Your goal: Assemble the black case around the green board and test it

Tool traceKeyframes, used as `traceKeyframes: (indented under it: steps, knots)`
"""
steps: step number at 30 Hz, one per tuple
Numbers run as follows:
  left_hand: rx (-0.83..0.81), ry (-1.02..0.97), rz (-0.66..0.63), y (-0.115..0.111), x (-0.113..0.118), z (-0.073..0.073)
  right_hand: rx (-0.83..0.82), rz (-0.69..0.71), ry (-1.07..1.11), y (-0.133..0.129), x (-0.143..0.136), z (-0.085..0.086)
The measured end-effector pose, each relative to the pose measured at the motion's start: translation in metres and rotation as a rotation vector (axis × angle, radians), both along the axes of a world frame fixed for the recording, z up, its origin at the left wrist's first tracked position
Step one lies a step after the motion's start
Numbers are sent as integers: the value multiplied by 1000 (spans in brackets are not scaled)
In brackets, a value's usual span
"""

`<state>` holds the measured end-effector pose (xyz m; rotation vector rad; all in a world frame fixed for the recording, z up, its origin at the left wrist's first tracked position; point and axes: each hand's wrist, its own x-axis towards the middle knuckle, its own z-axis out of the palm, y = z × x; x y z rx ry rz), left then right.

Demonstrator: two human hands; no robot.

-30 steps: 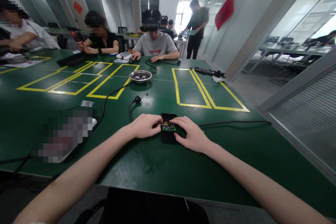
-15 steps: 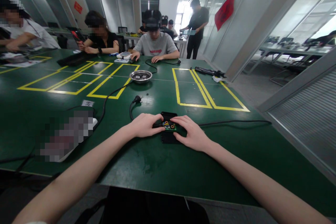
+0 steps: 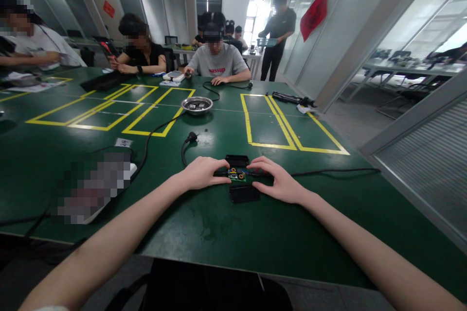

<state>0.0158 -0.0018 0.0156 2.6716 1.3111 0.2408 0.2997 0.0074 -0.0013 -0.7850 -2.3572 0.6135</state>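
A small green circuit board (image 3: 237, 175) with copper-ringed coils lies between my hands, a black cable leaving it on either side. My left hand (image 3: 202, 173) grips the board's left end, thumb at the lower corner and index finger at the upper one. To the right of the board, my right hand (image 3: 279, 180) is open, thumb and fingers apart around the right cable. One black plastic case half (image 3: 237, 161) lies beyond the board. The other case half (image 3: 244, 194) lies on the near side, close to my right thumb.
A black power plug (image 3: 191, 138) and a metal bowl (image 3: 197, 105) with shiny parts stand farther off on the green table (image 3: 204, 233). A blurred-out object (image 3: 95, 187) lies left. Yellow tape marks rectangles. A tripod (image 3: 292, 99) lies at the far right; people sit opposite.
My right hand has moved right, away from the board, and its fingers have spread. The near case half has shifted slightly right and towards me, apart from the board.
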Motion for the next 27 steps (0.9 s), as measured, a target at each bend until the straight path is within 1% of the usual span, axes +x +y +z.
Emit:
traceKeyframes:
  steps: [2,4,10,13,20,27]
  knots:
    - [-2,-20,-12,0,0,-1,-8,49,-19,2,3,1]
    - [-4,-28,-7,1,0,-2,4,57,-38,2,2,1]
    - [2,-16,50,2,2,-5,94,-9,-92,-5,-9,-1]
    - [13,-15,51,3,1,-5,92,-25,-85,-6,-11,-2]
    - [10,-39,33,6,-1,-7,94,-89,-68,5,-4,-11]
    - [-4,-66,16,7,-2,-6,109,-68,-148,7,-7,-15]
